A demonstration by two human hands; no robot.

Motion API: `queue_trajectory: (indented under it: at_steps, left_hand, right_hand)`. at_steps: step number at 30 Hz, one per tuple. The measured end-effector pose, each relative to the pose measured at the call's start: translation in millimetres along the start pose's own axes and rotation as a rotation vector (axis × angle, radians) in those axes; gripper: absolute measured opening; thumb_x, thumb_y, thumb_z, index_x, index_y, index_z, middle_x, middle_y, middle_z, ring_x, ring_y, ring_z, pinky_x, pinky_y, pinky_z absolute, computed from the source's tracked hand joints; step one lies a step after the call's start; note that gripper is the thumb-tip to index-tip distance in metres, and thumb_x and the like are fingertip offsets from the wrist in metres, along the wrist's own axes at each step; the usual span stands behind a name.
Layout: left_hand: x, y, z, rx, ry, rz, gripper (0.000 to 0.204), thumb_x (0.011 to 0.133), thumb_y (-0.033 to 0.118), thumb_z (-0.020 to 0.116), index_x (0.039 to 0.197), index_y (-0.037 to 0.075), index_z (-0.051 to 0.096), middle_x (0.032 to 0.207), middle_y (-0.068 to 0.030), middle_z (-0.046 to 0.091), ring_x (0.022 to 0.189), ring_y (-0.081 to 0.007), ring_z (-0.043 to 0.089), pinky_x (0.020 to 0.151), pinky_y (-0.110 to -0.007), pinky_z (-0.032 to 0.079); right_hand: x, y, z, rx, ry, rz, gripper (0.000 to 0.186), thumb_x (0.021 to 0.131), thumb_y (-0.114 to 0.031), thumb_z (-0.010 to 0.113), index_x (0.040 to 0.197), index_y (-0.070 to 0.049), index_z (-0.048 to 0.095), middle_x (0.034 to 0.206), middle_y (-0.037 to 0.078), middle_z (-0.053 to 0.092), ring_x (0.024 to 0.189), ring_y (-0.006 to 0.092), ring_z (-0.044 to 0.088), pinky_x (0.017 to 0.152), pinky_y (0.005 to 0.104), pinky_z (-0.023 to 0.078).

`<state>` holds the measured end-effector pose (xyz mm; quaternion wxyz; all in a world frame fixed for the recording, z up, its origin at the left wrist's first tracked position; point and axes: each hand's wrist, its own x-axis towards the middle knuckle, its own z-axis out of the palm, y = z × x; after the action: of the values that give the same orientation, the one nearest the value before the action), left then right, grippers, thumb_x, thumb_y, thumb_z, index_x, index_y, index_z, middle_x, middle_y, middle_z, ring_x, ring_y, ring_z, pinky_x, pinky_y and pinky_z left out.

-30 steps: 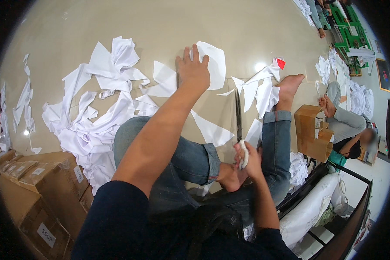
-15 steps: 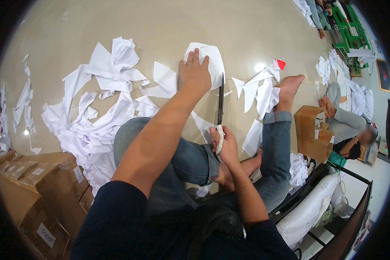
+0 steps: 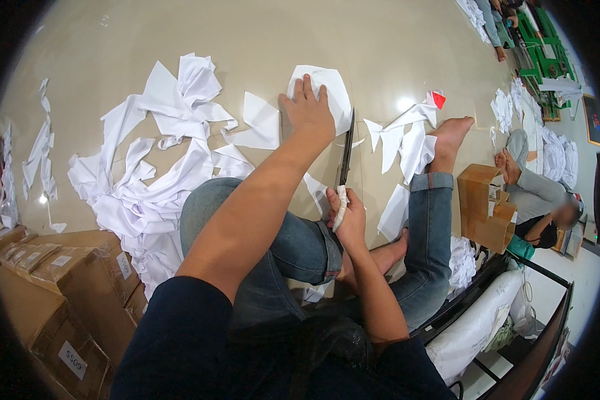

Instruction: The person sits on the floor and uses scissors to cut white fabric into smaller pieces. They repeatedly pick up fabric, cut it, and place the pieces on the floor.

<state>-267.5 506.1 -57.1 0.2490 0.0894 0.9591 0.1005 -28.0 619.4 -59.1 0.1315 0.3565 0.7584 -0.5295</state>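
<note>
A white cut piece (image 3: 337, 97) lies on the tiled floor, with my left hand (image 3: 307, 107) pressed on it, fingers spread. My right hand (image 3: 348, 213) grips long dark scissors (image 3: 345, 152) by their white-wrapped handles. The blades point away from me and reach the piece's right edge, where a thin white sliver (image 3: 355, 143) lies. Loose white scraps (image 3: 260, 123) lie left of the piece, more (image 3: 397, 133) lie to its right, and a large heap of white cloth (image 3: 140, 187) is beside my left knee.
Stacked cardboard boxes (image 3: 77, 280) stand at the lower left. An open box (image 3: 480, 207) sits beside my right leg, near another seated person (image 3: 540, 213). A white wrapped roll (image 3: 477, 313) and dark frame lie at the lower right. Green racks (image 3: 540, 53) stand at the upper right.
My right hand with the scissors has moved up and left since a second ago, bringing the blades to the white piece. My left hand has shifted slightly right on it.
</note>
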Motion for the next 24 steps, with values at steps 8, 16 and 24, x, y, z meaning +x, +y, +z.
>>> queue_trajectory:
  at_steps: [8, 16, 24]
  left_hand:
    - [-1.0, -0.6, -0.7, 0.008, 0.014, -0.005, 0.089, 0.109, 0.024, 0.056, 0.191, 0.020, 0.024, 0.200, -0.0191, 0.006, 0.185, -0.0384, 0.010, 0.137, -0.076, 0.024]
    - [-3.7, -0.5, -3.8, -0.005, -0.001, -0.004, 0.090, 0.109, 0.024, 0.057, 0.191, 0.020, 0.023, 0.200, -0.0190, 0.005, 0.185, -0.0377, 0.009, 0.137, -0.075, 0.024]
    - [-2.3, 0.0, -1.3, 0.005, 0.013, 0.001, 0.090, 0.108, 0.025, 0.059, 0.191, 0.020, 0.024, 0.200, -0.0195, 0.006, 0.185, -0.0383, 0.011, 0.138, -0.074, 0.023]
  right_hand:
    - [0.2, 2.4, -23.3, -0.003, -0.059, -0.018, 0.054, 0.105, -0.052, 0.091, 0.116, -0.001, 0.075, 0.068, -0.001, 0.061, 0.055, 0.0106, 0.058, 0.050, 0.0315, 0.045]
    - [14.2, -0.6, -27.5, -0.008, -0.076, -0.036, 0.056, 0.105, -0.054, 0.090, 0.116, -0.001, 0.074, 0.069, 0.000, 0.061, 0.055, 0.0122, 0.058, 0.051, 0.0326, 0.046]
    - [26.9, 0.9, -31.6, -0.016, -0.114, -0.052, 0.061, 0.104, -0.058, 0.090, 0.121, -0.002, 0.074, 0.077, 0.001, 0.065, 0.061, 0.0107, 0.059, 0.052, 0.0315, 0.048]
